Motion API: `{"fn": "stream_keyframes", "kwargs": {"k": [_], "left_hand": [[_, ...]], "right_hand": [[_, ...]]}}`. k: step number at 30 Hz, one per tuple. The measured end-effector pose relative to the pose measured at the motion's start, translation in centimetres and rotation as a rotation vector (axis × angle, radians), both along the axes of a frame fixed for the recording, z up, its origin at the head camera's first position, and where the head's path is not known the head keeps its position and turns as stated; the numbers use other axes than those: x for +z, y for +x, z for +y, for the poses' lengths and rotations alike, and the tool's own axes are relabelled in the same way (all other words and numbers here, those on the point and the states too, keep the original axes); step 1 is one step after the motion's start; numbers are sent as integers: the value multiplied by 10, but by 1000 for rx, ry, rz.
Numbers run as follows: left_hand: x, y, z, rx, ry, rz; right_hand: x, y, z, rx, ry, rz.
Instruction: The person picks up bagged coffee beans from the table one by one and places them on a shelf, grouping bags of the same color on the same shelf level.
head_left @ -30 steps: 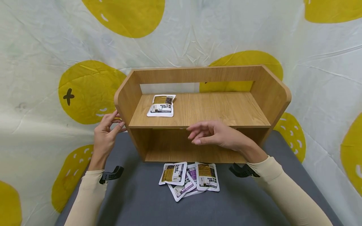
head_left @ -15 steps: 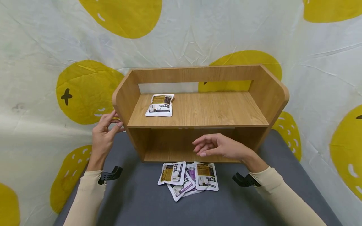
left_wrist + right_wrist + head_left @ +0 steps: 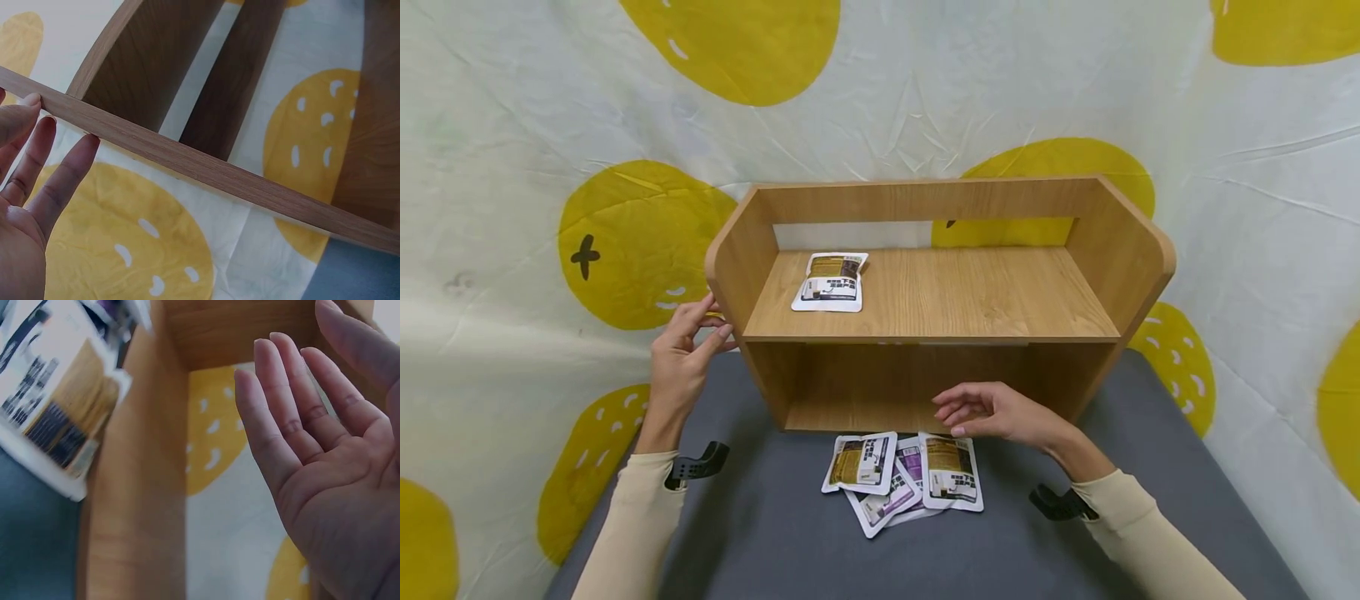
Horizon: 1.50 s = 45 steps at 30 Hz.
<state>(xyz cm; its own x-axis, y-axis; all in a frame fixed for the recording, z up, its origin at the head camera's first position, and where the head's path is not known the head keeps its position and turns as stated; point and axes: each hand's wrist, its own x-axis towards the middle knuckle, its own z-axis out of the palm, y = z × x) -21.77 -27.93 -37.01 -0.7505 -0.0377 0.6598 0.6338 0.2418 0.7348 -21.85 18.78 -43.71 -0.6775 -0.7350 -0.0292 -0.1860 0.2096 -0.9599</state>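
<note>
no legible lettering on the pouches (image 3: pixel 951 472) (too small)

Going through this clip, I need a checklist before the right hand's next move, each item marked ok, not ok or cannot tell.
1. Right hand free: ok; it holds nothing, fingers relaxed.
2. Left hand at the shelf: ok; its fingertips touch the left side panel.
3. Upper packet within the shelf's edges: ok; it lies toward the left of the upper board.
4. Packets on the table lying apart: not ok; they overlap in a pile.
5. Exact count in that pile: cannot tell; the top packets partly hide those beneath.
</note>
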Motion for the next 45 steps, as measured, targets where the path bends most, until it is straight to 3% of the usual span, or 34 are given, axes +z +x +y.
{"fn": "stream_keyframes", "kwargs": {"k": [6,19,28,35,45], "left_hand": [[-1,1,1,19,-23,-3],[-1,0,1,12,-7,-12],[0,-1,1,-38,25,4],[0,-1,1,-19,17,-3],[-1,-1,-1,-13,18,-3]], "right_hand": [[-21,0,9,-51,45,-10],[-57,1,21,-107,15,24],[-84,1,23,-129,-5,19],[-96,2,24,-141,-36,10],[-102,5,19,-123,46,57]]}}
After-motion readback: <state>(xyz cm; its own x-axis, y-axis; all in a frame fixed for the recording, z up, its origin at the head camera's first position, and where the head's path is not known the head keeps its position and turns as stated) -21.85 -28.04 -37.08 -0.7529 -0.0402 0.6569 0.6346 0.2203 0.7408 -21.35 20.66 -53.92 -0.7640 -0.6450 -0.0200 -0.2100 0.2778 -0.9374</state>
